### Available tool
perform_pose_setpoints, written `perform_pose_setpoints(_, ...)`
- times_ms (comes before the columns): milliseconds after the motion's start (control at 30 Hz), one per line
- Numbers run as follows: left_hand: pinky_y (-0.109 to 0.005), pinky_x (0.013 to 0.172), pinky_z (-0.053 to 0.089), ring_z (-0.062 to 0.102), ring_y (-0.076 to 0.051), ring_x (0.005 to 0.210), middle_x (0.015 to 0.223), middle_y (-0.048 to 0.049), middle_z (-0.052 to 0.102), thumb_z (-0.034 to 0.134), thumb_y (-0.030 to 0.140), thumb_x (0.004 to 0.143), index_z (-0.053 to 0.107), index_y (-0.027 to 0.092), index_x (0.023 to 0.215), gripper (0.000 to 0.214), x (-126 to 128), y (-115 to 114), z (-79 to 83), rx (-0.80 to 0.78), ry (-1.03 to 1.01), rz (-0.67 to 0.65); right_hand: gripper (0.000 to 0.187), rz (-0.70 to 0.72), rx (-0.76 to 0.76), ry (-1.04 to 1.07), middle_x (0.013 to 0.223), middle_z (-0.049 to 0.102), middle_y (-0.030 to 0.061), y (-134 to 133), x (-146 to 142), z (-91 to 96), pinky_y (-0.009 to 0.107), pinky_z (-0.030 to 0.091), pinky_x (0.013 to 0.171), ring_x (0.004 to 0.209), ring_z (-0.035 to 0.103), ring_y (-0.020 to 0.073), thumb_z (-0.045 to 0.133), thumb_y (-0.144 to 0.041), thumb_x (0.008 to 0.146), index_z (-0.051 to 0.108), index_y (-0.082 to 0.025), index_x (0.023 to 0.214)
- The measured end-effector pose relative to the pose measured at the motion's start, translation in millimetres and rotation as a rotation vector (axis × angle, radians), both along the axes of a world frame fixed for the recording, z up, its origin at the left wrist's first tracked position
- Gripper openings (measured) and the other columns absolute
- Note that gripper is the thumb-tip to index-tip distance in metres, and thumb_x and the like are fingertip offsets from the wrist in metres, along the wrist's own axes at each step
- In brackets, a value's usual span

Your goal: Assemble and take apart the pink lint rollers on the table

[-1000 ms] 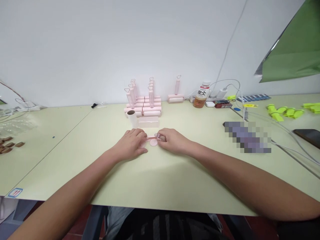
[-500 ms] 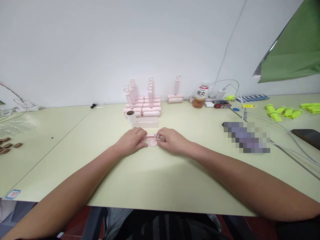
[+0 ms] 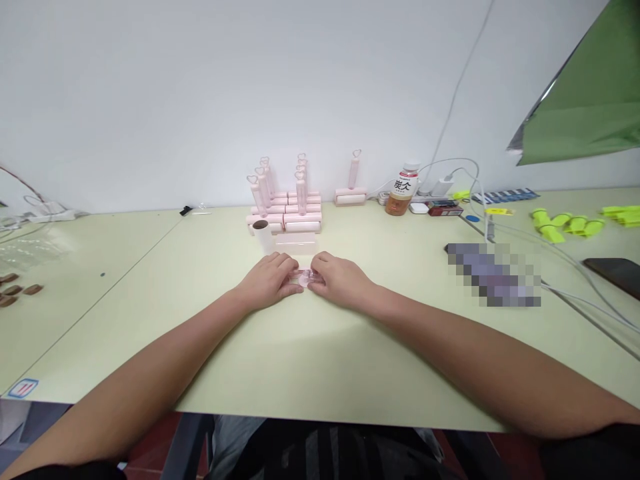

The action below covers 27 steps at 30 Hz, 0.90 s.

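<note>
My left hand [image 3: 269, 281] is closed around one end of a pink plastic roller part [image 3: 299, 272], and most of that part is hidden by the fingers. In my right hand [image 3: 344, 281] there is a small clear piece that looks like a lint roller handle, pinched against the pink part's other end. A round pink disc [image 3: 305, 283] shows between the two hands, near the fingertips. Just beyond my hands stand a white paper roll [image 3: 264, 240] with a cardboard core and a translucent pink cover [image 3: 296, 244].
Pink lint rollers [image 3: 303, 218] with upright heart-topped handles stand in rows near the wall, and a single one [image 3: 351, 197] is to their right. Farther right are a bottle [image 3: 401, 190], cables and a pixelated object [image 3: 493, 275]. Brown pieces [image 3: 13, 290] lie at far left.
My hands have come closer together. The clear piece in my right hand has moved left toward the pink part, and the disc is now partly covered.
</note>
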<state>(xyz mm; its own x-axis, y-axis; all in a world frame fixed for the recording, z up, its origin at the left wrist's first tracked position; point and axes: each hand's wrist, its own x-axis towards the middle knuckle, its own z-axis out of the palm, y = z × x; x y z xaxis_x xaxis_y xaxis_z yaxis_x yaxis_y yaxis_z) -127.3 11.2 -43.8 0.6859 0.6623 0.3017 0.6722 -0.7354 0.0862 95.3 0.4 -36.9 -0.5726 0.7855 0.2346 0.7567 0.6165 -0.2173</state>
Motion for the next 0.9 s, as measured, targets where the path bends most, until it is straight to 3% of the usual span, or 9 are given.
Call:
perform_pose_setpoints(533,-0.037,0.079,0.042,0.052,-0.024,0.084,0.09,-0.0079,0.06,0.048,0.055,0.093,0.057,0.018,0.095,0.039,4.9,25.8,-5.5,0.149,0.068,0.078,0.012,-0.03,0.057,0.018,0.11,0.062,0.0089,22.6,-1.2,-5.6,0.029,0.04,0.068,0.088,0.061,0.0199,0.054,-0.026,0.091,0.061,-0.018,0.097)
perform_pose_setpoints(667,-0.041,0.087,0.042,0.053,-0.027,0.094,0.1,-0.0109,0.061,0.053,0.06,0.089,0.059,0.017,0.104,0.046,1.1,26.5,-1.0,0.199,0.029,0.107,0.016,-0.029,0.053,0.036,0.114,0.061,0.0094,23.8,1.0,-6.4,0.029,0.042,0.07,0.093,0.061,0.021,0.057,-0.028,0.09,0.061,-0.018,0.102)
perform_pose_setpoints(800,-0.045,0.096,0.04,0.05,-0.03,0.108,0.112,-0.0155,0.056,0.051,0.046,0.093,0.058,0.015,0.116,0.039,-16.7,24.5,16.1,0.337,-0.131,0.27,0.021,-0.02,0.048,0.064,0.126,0.057,0.0098,21.2,5.2,-6.8,0.029,0.044,0.071,0.101,0.06,0.0217,0.06,-0.031,0.089,0.06,-0.018,0.106)
perform_pose_setpoints(900,-0.048,0.095,0.042,0.049,-0.032,0.11,0.119,-0.017,0.05,0.053,0.038,0.091,0.057,0.017,0.123,0.038,-31.0,26.7,25.7,0.336,-0.189,0.438,0.021,-0.014,0.042,0.08,0.129,0.055,0.01,19.5,6.8,-7.0,0.029,0.044,0.072,0.101,0.06,0.0213,0.059,-0.03,0.089,0.061,-0.019,0.107)
